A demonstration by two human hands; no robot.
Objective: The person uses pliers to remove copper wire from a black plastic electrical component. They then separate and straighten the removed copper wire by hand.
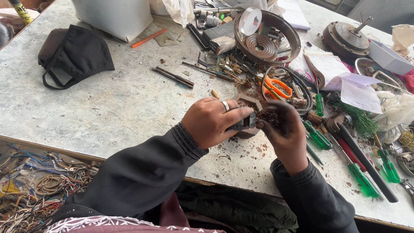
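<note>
The worktable (pixel 108 108) filled most of the view, grey and scratched, its far right side crowded with tools and parts. Both of the person's arms reached up from the bottom edge in dark sleeves, meeting over the middle of the table.

The left hand (pixel 211 121), a ring on one finger, curled over a brown octagonal motor part (pixel 250 105) from the left, fingers closed around it and thumb pressed near a small grey block on its side. The right hand (pixel 284 133) met it from the right, fingertips pinched together at a tuft of thin copper wire (pixel 269 115) on the part. The part sat just above the tabletop between the two hands; whether it touched the table could not be told.

One black face mask (pixel 73 54) lay well apart at the upper left. One round metal housing (pixel 266 36) stood beyond the hands, and one brown motor with a shaft (pixel 347 39) further right. One pair of orange-handled scissors (pixel 276 87) lay just behind the hands. At least four green-handled screwdrivers (pixel 362 179) lay to the right, some partly overlapped. One orange pencil (pixel 148 38) lay near a white box.

The hands hid much of the part, and the wire pile at lower left was too tangled to count.
</note>
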